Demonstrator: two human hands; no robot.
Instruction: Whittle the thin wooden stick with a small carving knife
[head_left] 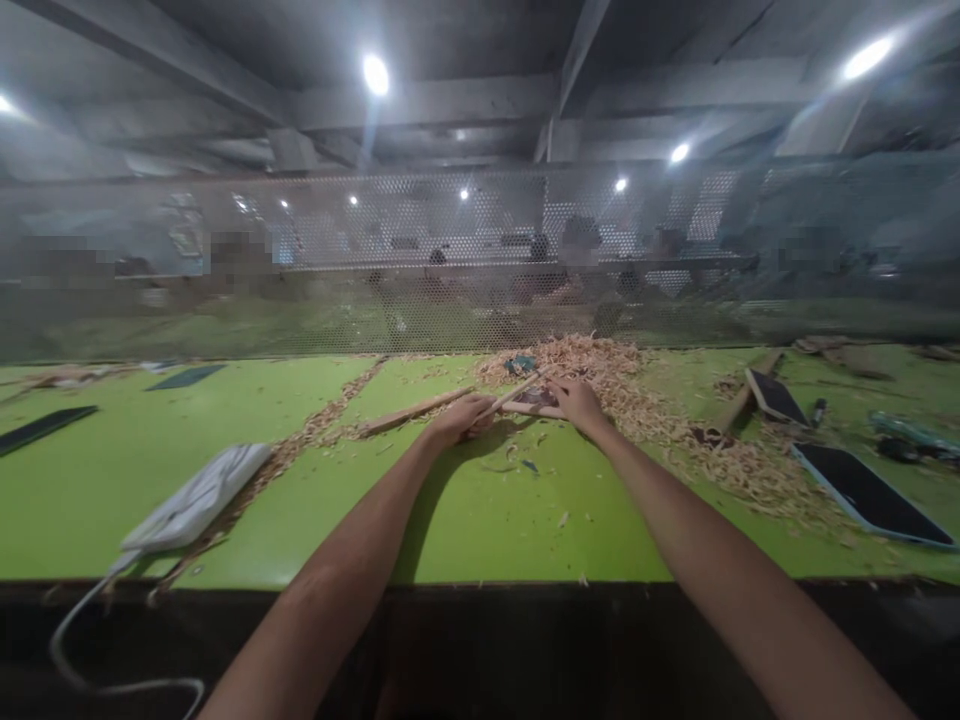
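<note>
Holds 1 slim wooden stick in tightly curled fingers of left hand, slanting toward bench's far edge; has right hand beside its far tip, finger hold impossible to tell.

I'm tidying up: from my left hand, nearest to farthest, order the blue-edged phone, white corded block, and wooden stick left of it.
From your left hand:
1. Wooden stick: just left.
2. White corded block: farther left.
3. Blue-edged phone: far right.
</note>
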